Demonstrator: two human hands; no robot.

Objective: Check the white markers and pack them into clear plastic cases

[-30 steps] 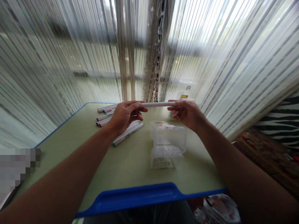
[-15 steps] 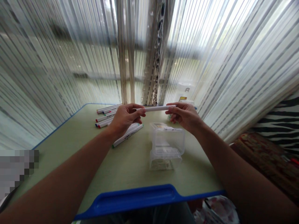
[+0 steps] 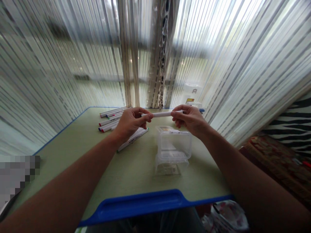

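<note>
I hold a white marker pen (image 3: pixel 160 114) level above the green table (image 3: pixel 136 168), one end in each hand. My left hand (image 3: pixel 130 122) pinches its left end between thumb and fingers. My right hand (image 3: pixel 190 118) grips its right end with curled fingers. Just below and in front of the marker stands a clear plastic box (image 3: pixel 173 144) with its lid open. Several more white markers (image 3: pixel 110 119) with coloured caps lie in a loose row on the table behind my left hand, and one with a green end (image 3: pixel 133 139) lies under it.
The table has a blue rim with a blue tray lip (image 3: pixel 143 204) at the near edge. Striped sheer curtains (image 3: pixel 218 64) hang close behind and at both sides. A small item with a yellow label (image 3: pixel 190 101) sits at the far right corner. Patterned fabric (image 3: pixel 279 161) lies to the right.
My hands have come slightly closer together along the marker and dropped a little towards the box. The markers and box on the table have not moved.
</note>
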